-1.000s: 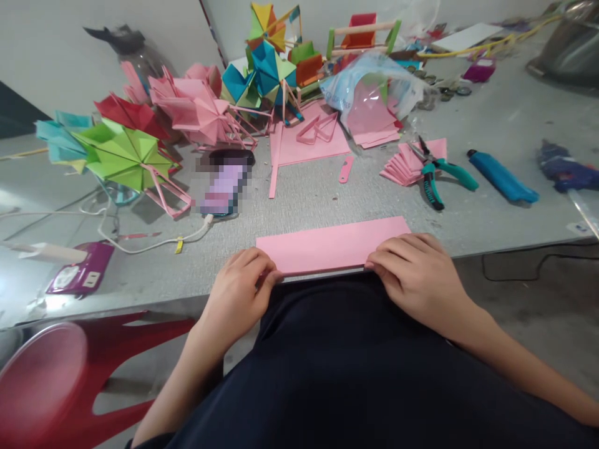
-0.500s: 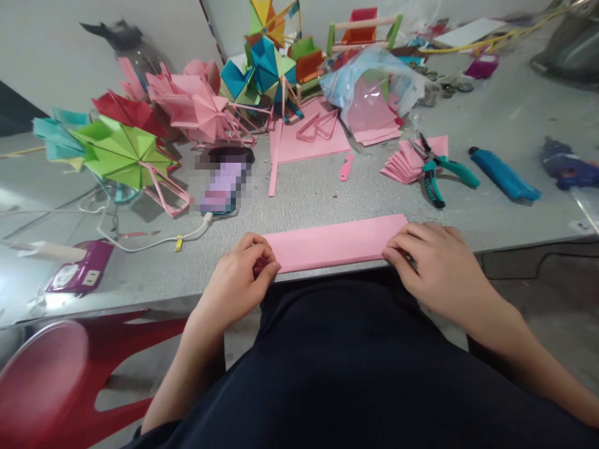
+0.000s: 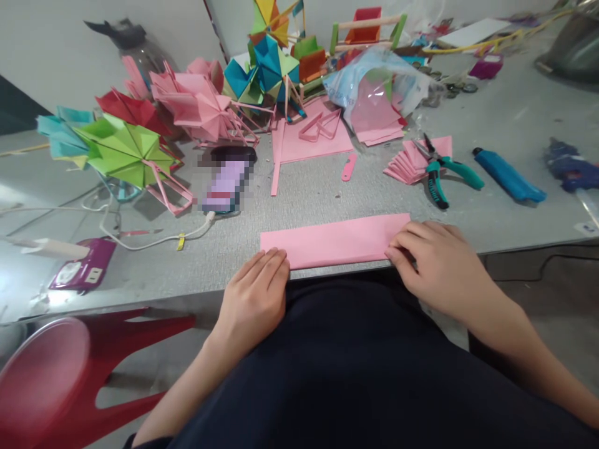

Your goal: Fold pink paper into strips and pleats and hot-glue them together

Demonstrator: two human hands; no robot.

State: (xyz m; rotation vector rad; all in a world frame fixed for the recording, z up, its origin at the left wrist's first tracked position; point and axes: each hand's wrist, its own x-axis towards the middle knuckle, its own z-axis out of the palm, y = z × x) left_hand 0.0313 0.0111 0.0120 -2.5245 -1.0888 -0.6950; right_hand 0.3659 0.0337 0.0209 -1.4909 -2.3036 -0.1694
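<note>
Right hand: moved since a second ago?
Yes. Judged against the teal-handled pliers, the right hand has shifted rightward along the pink paper strip and slightly away from the body, nearer the pliers.

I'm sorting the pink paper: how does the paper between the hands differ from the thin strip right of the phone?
The paper is broad; the strip is narrow. The paper lies crosswise; the strip points up the view. The left hand and right hand touch the paper; neither touches the strip. Both are pink.
</note>
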